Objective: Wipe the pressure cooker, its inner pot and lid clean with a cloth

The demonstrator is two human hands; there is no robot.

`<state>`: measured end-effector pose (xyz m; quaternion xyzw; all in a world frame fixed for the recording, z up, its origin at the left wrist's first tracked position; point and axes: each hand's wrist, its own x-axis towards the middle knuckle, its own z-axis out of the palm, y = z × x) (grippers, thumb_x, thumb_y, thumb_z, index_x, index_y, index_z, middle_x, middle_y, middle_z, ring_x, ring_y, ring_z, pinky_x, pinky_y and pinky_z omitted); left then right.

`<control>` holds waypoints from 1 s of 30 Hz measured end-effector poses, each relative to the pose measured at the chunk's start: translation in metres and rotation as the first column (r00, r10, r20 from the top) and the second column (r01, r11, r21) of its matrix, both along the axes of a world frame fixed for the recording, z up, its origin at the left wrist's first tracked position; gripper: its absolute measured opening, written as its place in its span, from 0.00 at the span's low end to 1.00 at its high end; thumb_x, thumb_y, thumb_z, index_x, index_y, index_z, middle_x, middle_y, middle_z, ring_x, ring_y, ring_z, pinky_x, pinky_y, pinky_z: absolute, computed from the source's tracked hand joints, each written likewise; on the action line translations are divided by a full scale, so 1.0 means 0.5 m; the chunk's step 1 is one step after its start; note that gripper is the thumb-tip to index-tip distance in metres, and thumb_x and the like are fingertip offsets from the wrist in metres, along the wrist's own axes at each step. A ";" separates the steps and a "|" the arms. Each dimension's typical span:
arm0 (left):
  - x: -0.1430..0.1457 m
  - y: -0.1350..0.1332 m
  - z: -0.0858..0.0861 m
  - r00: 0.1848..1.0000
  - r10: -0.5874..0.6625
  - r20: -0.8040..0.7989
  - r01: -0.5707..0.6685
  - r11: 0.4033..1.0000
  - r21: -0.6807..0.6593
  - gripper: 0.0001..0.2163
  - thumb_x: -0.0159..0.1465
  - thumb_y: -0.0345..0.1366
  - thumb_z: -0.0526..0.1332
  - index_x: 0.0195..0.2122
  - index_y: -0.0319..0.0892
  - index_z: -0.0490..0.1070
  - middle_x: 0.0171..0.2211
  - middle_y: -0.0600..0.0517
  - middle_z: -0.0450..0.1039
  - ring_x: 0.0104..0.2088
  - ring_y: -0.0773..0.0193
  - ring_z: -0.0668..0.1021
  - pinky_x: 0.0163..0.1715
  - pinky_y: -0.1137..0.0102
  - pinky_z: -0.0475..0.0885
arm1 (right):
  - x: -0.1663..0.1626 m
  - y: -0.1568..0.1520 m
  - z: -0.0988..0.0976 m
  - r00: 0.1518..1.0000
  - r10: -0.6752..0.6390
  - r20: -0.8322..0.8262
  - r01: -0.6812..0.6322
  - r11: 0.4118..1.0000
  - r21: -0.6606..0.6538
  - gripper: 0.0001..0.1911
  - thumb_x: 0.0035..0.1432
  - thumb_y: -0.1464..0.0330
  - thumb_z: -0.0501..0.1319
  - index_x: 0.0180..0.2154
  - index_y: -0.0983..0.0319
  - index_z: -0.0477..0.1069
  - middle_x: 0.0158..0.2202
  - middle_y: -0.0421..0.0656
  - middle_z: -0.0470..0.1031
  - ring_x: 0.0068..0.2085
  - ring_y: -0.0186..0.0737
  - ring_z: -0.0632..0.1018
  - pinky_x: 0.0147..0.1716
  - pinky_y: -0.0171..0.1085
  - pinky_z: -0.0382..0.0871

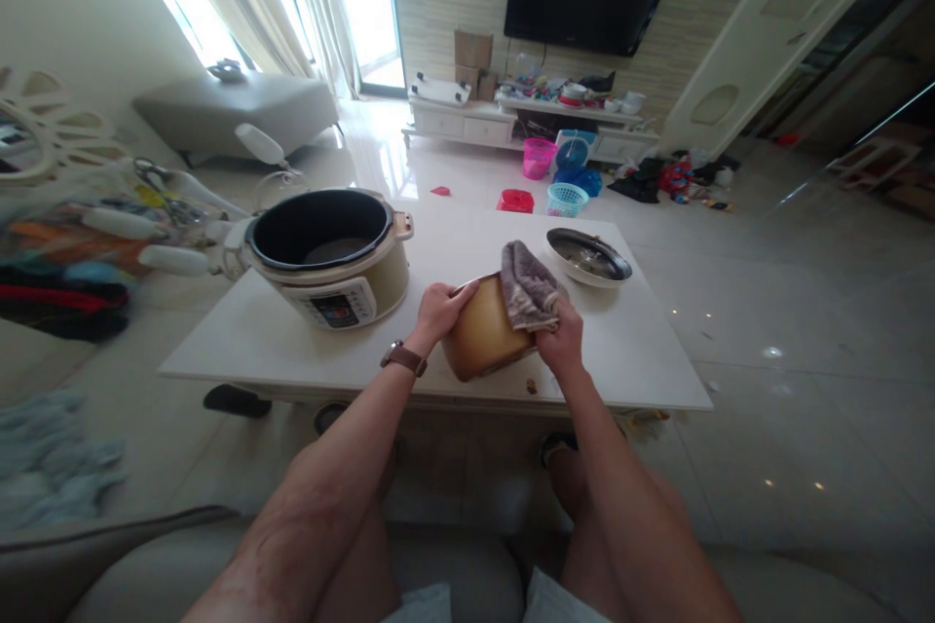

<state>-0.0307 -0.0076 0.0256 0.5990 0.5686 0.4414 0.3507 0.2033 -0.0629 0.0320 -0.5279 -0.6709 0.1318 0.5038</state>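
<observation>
My left hand [441,313], with a brown watch strap at its wrist, is closed on the left rim of a golden-brown cooking pot [483,336]. The pot is tilted, its outer wall towards me, so its inside is hidden. In my right hand [561,339] a grey-purple cloth [527,287] is gripped, draped over the pot's right side and rim. To the left stands an electric pressure cooker [343,297], its top uncovered and its inside dark. A round lid [588,256] with a dark metallic centre lies at the right of the white table [620,360].
A small brown bit [532,386] lies near the table's front edge. White rounded arms of a stand [179,258] reach close to the cooker's left side. Beyond the table, a red stool [515,201] and a light-blue basket [568,200] are on the floor.
</observation>
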 end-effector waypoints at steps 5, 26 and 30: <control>-0.001 0.006 -0.005 0.999 0.021 0.025 -0.021 1.000 0.019 0.27 0.60 0.49 0.64 0.11 0.43 0.53 0.15 0.57 0.45 0.22 0.70 0.53 0.23 0.68 0.44 | -0.025 -0.030 0.046 0.915 0.265 0.305 -0.295 0.954 0.058 0.26 0.57 0.61 0.63 0.57 0.50 0.79 0.65 0.40 0.75 0.70 0.56 0.69 0.69 0.53 0.58; 0.016 0.010 -0.025 0.678 0.491 0.547 -0.350 0.870 -0.348 0.29 0.54 0.66 0.68 0.27 0.40 0.71 0.23 0.52 0.69 0.31 0.62 0.75 0.29 0.68 0.68 | -0.021 0.030 -0.055 0.919 -0.282 -0.275 0.266 0.959 -0.096 0.28 0.60 0.57 0.59 0.58 0.63 0.76 0.55 0.53 0.81 0.59 0.57 0.78 0.62 0.55 0.69; 0.022 0.014 -0.025 0.499 0.600 0.625 -0.376 0.800 -0.468 0.22 0.60 0.56 0.69 0.35 0.38 0.76 0.33 0.47 0.78 0.36 0.60 0.79 0.34 0.68 0.75 | -0.080 -0.026 -0.046 0.998 -0.042 0.038 0.039 0.996 0.086 0.32 0.63 0.63 0.56 0.68 0.55 0.67 0.71 0.48 0.67 0.74 0.54 0.62 0.71 0.59 0.55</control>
